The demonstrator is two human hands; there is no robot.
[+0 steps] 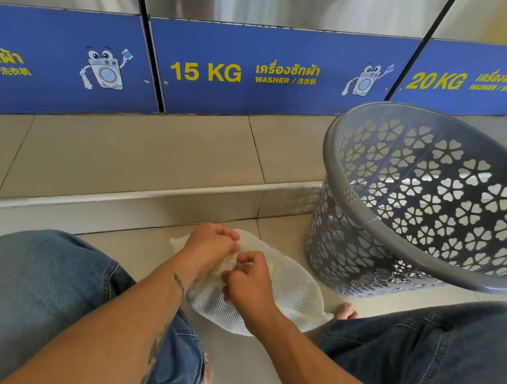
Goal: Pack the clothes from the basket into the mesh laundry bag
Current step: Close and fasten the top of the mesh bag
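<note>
A white mesh laundry bag [289, 286] lies bulging on the tiled floor between my knees. My left hand [212, 245] pinches the bag's top edge at its left end. Right beside it, my right hand [248, 279] grips the same edge with thumb and fingers closed; what sits between the fingertips is too small to tell. The grey plastic basket [361, 207] with flower-shaped cut-outs stands to the right, tilted toward me, and I see no clothes inside it.
A raised tiled step [123, 152] runs across in front of a row of steel washers with blue panels [266, 72]. My jeans-clad knees [23, 297] frame the bag on both sides. A bare foot [347, 311] shows near the basket's base.
</note>
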